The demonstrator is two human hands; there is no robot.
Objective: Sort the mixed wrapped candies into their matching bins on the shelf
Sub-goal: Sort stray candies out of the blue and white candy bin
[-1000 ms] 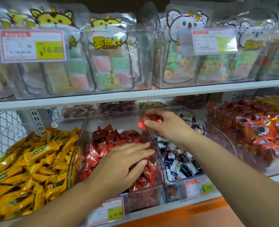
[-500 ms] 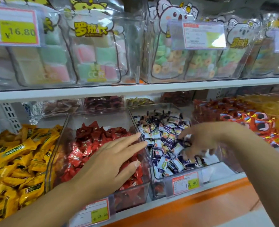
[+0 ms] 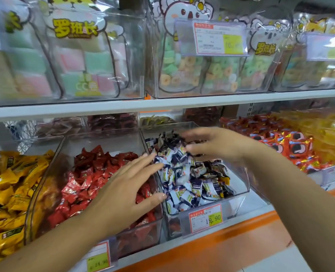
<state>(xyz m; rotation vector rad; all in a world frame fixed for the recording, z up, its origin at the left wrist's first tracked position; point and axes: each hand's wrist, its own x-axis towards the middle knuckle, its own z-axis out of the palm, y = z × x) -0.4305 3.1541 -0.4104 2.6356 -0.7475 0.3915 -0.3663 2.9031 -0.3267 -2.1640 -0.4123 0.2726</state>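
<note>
A clear bin [image 3: 50, 163] of red wrapped candies [image 3: 88, 173] stands left of a clear bin [image 3: 240, 173] of blue-and-white wrapped candies [image 3: 198, 183]. My left hand [image 3: 123, 185] lies flat over the red candies, its straight fingers reaching the wall between the two bins. My right hand [image 3: 215, 144] hovers over the back of the blue-and-white pile with fingers and thumb spread; it is blurred and I see nothing held in it.
Yellow packets [image 3: 9, 183] fill the bin at far left. Red-orange packets [image 3: 292, 146] and yellow ones fill bins on the right. Price tags [image 3: 206, 217] hang on the bin fronts. The white upper shelf [image 3: 162, 105] with bagged sweets is close overhead.
My right hand held a red candy above the red bin, then dropped into the blue-and-white bin's front, and now is higher toward its back. My left hand slid right.
</note>
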